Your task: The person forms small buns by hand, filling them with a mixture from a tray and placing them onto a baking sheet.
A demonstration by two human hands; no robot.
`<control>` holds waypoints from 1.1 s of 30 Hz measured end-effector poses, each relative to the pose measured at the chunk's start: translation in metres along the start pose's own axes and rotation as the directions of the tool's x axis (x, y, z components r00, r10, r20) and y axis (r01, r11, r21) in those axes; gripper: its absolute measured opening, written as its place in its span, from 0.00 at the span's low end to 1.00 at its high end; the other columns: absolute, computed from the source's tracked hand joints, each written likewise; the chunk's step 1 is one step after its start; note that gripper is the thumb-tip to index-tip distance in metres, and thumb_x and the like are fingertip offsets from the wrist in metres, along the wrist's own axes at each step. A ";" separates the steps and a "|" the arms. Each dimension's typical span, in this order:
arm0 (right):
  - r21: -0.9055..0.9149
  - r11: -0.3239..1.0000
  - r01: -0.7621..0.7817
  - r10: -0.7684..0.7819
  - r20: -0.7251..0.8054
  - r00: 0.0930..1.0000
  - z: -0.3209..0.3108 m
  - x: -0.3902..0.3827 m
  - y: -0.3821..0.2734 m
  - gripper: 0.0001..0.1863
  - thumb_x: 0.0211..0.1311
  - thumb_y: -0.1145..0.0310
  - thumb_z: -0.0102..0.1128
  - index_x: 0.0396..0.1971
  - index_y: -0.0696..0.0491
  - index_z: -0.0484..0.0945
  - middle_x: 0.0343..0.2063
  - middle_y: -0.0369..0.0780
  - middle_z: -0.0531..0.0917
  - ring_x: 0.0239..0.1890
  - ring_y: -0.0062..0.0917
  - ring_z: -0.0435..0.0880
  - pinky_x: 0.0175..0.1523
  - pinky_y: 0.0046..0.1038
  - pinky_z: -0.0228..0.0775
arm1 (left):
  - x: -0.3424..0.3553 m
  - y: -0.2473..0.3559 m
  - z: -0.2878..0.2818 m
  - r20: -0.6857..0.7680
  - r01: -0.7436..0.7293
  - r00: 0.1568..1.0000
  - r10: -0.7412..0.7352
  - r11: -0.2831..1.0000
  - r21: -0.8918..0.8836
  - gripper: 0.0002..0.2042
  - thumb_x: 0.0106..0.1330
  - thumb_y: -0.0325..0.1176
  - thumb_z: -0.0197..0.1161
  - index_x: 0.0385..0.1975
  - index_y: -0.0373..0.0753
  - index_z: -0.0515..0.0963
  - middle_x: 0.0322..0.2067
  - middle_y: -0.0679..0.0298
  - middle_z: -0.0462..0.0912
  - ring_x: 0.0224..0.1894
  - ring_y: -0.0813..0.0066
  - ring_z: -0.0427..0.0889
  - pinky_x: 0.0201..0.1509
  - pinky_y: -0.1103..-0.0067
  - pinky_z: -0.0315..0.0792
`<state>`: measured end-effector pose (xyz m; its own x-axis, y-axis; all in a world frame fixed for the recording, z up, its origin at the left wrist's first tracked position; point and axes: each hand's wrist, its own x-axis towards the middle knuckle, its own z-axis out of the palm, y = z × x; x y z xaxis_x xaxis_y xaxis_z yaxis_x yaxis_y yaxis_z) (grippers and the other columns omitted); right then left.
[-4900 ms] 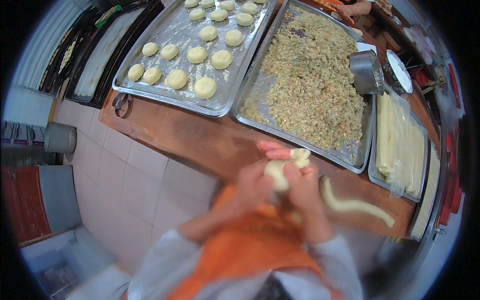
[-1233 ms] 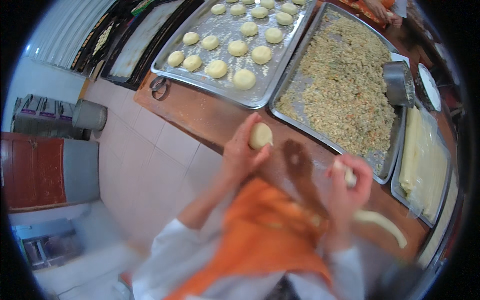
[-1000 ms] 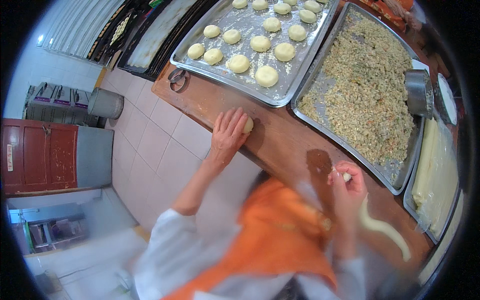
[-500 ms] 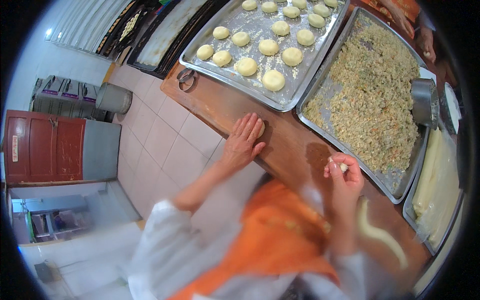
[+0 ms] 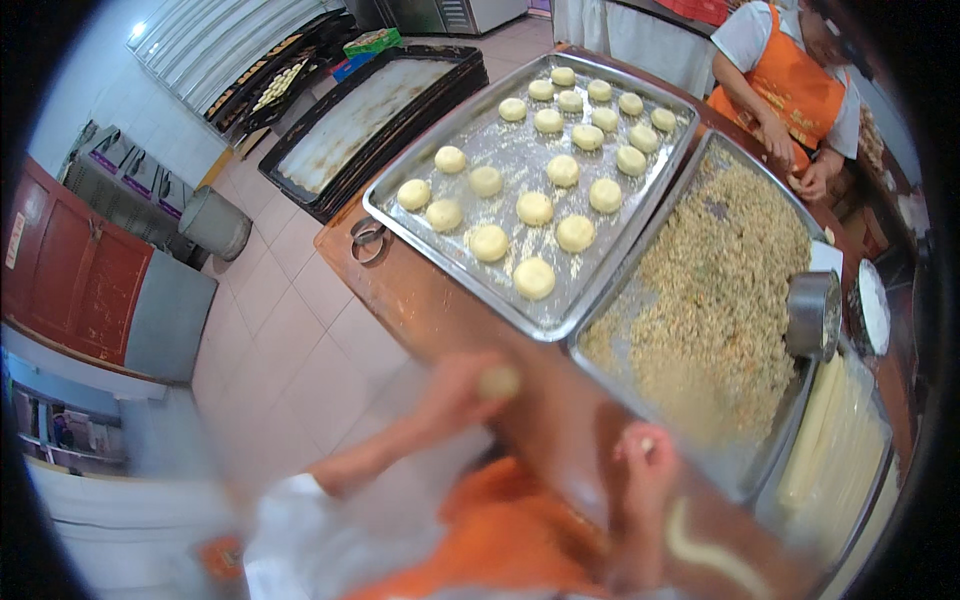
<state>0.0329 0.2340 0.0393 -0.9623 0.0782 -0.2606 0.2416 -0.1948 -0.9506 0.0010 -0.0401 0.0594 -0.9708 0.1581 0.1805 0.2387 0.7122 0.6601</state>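
Observation:
My left hand (image 5: 460, 392), smeared by motion, is raised over the near edge of the wooden table (image 5: 425, 310). At its fingers is a pale round dough bun (image 5: 499, 382). My right hand (image 5: 651, 470) is closed in a pinch over the table, with a small piece of pale dough (image 5: 647, 443) showing at the fingertips. Beside my right forearm a strip of dough (image 5: 705, 555) lies on the wood. Ahead, a metal tray (image 5: 440, 268) carries several round dough buns (image 5: 534, 278), dusted with flour. A second tray (image 5: 612, 395) is heaped with crumbly filling (image 5: 715, 300).
A metal cup (image 5: 815, 318) rests at the filling's right edge. Plastic-covered dough rolls (image 5: 825, 430) lie in a tray on the right. Ring cutters (image 5: 368, 243) sit at the table's left corner. Stacked dark baking trays (image 5: 375, 120) stand beyond. A co-worker (image 5: 790, 90) works at far right.
My left hand has lifted off the table with the bun, which it was covering before. My right hand has kept its pinch. The view has tilted up, bringing the co-worker into sight.

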 end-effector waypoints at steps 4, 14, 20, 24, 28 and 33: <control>-0.018 0.988 -0.150 0.150 0.011 0.989 0.006 0.009 0.014 0.04 0.58 0.75 0.51 0.32 0.56 0.72 0.25 0.34 0.74 0.25 0.14 0.72 0.29 0.15 0.66 | 0.075 -0.018 -0.027 -0.223 0.012 0.974 -0.036 0.994 -0.107 0.23 0.50 0.31 0.65 0.47 0.37 0.68 0.41 0.60 0.73 0.45 0.72 0.72 0.49 0.76 0.67; 0.037 0.950 -0.309 0.294 0.221 0.930 0.029 0.007 0.015 0.03 0.59 0.77 0.44 0.31 0.52 0.64 0.25 0.37 0.73 0.26 0.21 0.73 0.29 0.21 0.68 | 0.310 -0.133 -0.017 -0.220 0.221 0.947 -0.234 0.972 -0.083 0.21 0.50 0.39 0.64 0.42 0.35 0.70 0.33 0.56 0.77 0.35 0.71 0.76 0.39 0.76 0.69; 0.032 0.900 -0.435 0.429 0.110 0.896 0.029 0.003 0.005 0.04 0.58 0.76 0.46 0.33 0.52 0.64 0.29 0.39 0.73 0.27 0.23 0.74 0.31 0.23 0.70 | 0.329 -0.127 -0.025 -0.188 0.180 0.976 -0.107 0.882 0.435 0.17 0.56 0.46 0.54 0.39 0.41 0.77 0.38 0.53 0.76 0.42 0.58 0.73 0.47 0.71 0.66; 0.307 0.808 -0.503 0.450 0.230 0.863 0.021 0.003 0.009 0.07 0.60 0.70 0.47 0.37 0.54 0.66 0.35 0.42 0.73 0.33 0.26 0.74 0.38 0.27 0.69 | 0.307 -0.117 -0.042 -0.334 0.088 0.942 -0.020 0.978 0.190 0.18 0.57 0.45 0.52 0.40 0.39 0.76 0.39 0.52 0.75 0.45 0.59 0.72 0.50 0.71 0.64; 0.793 0.411 -0.449 0.380 0.298 0.875 0.021 0.014 0.014 0.17 0.64 0.59 0.43 0.44 0.56 0.65 0.44 0.43 0.71 0.49 0.31 0.70 0.56 0.36 0.61 | 0.210 -0.017 -0.014 -0.186 -0.080 0.982 0.032 0.963 -0.256 0.12 0.59 0.33 0.55 0.39 0.35 0.74 0.37 0.55 0.75 0.36 0.65 0.75 0.39 0.77 0.69; 0.750 0.575 -0.327 0.100 0.332 0.938 0.028 0.015 -0.004 0.22 0.65 0.53 0.35 0.47 0.56 0.64 0.49 0.40 0.68 0.53 0.27 0.66 0.59 0.28 0.56 | 0.055 0.057 0.065 0.097 -0.179 0.961 0.259 0.850 -0.496 0.11 0.52 0.24 0.61 0.36 0.35 0.75 0.32 0.61 0.75 0.36 0.72 0.75 0.37 0.81 0.71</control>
<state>0.0138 0.2085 0.0442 -0.9199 -0.2710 -0.2833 0.3596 -0.8710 -0.3347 -0.0405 0.0530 0.0596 -0.8735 0.4026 0.2736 0.3883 0.2374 0.8904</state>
